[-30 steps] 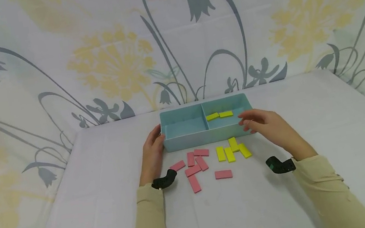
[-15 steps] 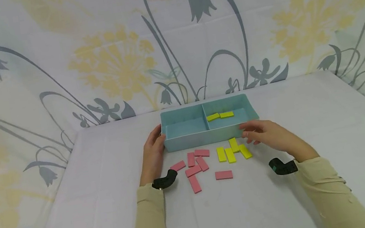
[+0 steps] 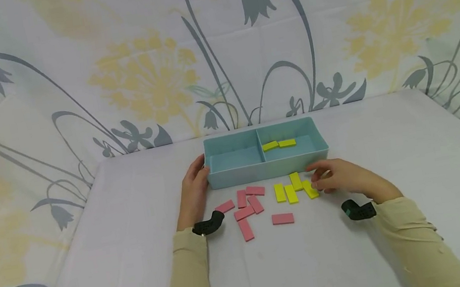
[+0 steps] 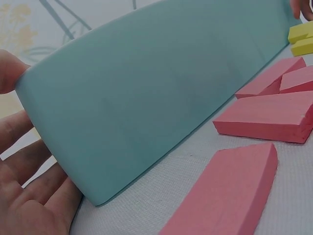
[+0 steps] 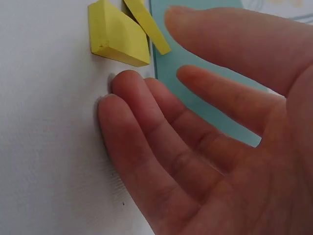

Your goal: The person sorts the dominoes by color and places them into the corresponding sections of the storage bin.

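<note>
The left hand (image 3: 193, 193) gripped a pale-blue divided rectangular box (image 3: 244, 175); the right hand (image 3: 345, 175), digits apart, was beside a yellow rectangular block (image 3: 309, 190).

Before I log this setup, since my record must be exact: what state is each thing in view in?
White cloth: spread out, lightly creased.
Blue box: upright, open-topped, divided in two.
Two yellow blocks: inside its right compartment.
Four yellow blocks: loose on the cloth.
Seven pink blocks: loose on the cloth.
Left fingers: holding the box's left end.
Right fingers: loosely bent, gripping nothing.
</note>
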Demonstrator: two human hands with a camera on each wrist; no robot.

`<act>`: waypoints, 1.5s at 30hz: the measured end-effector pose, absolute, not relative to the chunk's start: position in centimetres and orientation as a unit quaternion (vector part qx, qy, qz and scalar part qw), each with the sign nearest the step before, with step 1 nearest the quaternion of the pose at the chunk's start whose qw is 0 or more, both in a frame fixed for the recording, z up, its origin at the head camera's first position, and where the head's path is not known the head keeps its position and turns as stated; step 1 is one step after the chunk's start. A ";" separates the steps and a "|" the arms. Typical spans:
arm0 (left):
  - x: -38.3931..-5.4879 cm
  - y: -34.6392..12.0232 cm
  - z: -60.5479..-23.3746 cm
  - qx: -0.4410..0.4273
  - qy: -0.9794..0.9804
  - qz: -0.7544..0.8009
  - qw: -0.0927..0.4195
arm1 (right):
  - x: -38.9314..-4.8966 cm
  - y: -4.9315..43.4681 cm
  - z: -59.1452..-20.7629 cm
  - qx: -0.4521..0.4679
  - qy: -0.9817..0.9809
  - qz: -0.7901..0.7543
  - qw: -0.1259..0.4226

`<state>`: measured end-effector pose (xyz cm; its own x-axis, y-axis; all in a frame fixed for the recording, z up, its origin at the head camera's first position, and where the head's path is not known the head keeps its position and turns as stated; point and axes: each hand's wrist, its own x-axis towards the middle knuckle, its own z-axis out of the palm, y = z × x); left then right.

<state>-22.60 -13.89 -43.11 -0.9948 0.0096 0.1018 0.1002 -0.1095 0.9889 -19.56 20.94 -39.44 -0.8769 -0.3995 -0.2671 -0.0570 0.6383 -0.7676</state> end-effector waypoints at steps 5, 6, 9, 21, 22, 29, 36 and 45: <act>-22.7 -13.9 -43.2 -0.041 -0.658 -0.751 0.029 | -19.6 20.8 -39.6 -0.150 0.893 -0.374 0.203; -22.7 -13.9 -43.2 -0.042 -0.657 -0.752 0.029 | -19.7 20.8 -39.7 -0.155 0.895 -0.368 0.198; -22.7 -14.0 -43.3 -0.045 -0.657 -0.752 0.030 | -19.8 20.5 -40.0 -0.166 0.905 -0.345 0.184; -22.5 -14.2 -43.3 -0.039 -0.654 -0.755 0.029 | -19.6 19.2 -40.0 -0.175 0.931 -0.275 0.167; -22.5 -14.2 -43.3 -0.041 -0.655 -0.754 0.029 | -19.6 19.1 -40.0 -0.176 0.931 -0.274 0.167; -22.5 -14.1 -43.4 -0.047 -0.657 -0.752 0.025 | -19.3 18.9 -39.7 -0.170 0.934 -0.271 0.162; -22.7 -14.0 -43.5 -0.050 -0.655 -0.754 0.025 | -19.2 19.2 -39.6 -0.169 0.932 -0.280 0.157; -22.7 -13.9 -43.3 -0.041 -0.666 -0.744 0.025 | -19.1 19.4 -39.7 -0.153 0.927 -0.304 0.157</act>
<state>-22.67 -13.93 -43.29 -0.9955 0.0171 0.0937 0.0913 -0.1118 0.9895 -19.13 19.37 -39.66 -0.9036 -0.3799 -0.1981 -0.1891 0.7684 -0.6113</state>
